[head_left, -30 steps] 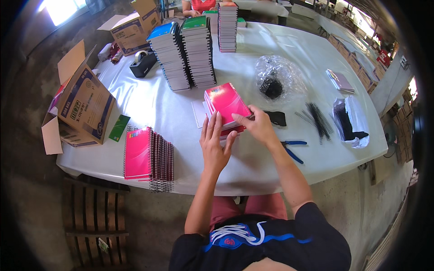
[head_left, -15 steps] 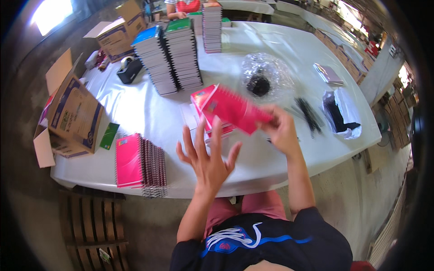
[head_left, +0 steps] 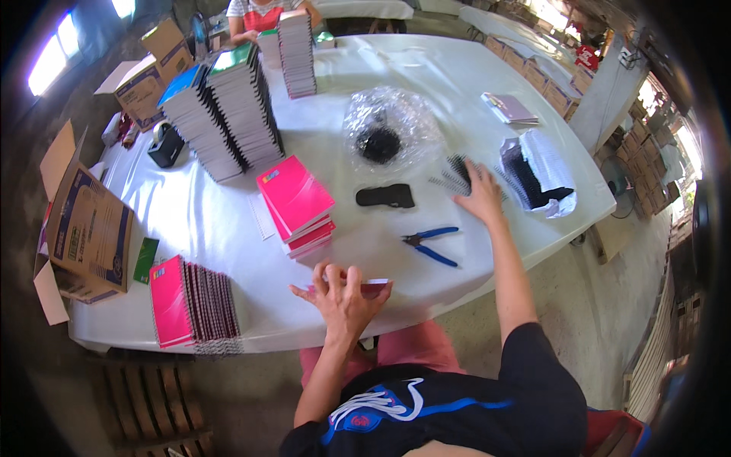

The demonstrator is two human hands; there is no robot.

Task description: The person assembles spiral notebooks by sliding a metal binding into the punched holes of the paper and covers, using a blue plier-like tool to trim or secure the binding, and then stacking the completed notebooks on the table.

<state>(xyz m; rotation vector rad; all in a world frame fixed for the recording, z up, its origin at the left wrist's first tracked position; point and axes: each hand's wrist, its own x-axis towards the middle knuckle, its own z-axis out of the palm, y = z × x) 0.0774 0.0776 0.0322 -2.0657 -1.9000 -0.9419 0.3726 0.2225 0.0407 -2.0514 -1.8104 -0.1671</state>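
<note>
My left hand [head_left: 343, 301] is closed on a pink notebook [head_left: 375, 287] at the near edge of the table. It is seen nearly edge-on, and my fingers cover most of it. Over some loose black spiral binding coils [head_left: 459, 174] my right hand [head_left: 481, 194] reaches out, fingers apart, its fingertips at the coils. Blue-handled pliers [head_left: 432, 245] lie between my hands, with a flat black object [head_left: 384, 196] beyond them. A slightly fanned pile of pink notebooks [head_left: 295, 194] sits ahead of my left hand.
Bound pink notebooks [head_left: 194, 301] stand at the near left, beside a green card [head_left: 146, 260] and an open carton [head_left: 95, 228]. Tall notebook stacks [head_left: 221, 114], a tape dispenser [head_left: 165, 145] and crumpled clear plastic [head_left: 392, 126] lie farther back. A white bag [head_left: 548, 175] holds black coils. Someone sits opposite.
The pink notebook has passed from my right hand to my left and come down toward the near edge. My right hand has moved to the coils. The view has shifted right.
</note>
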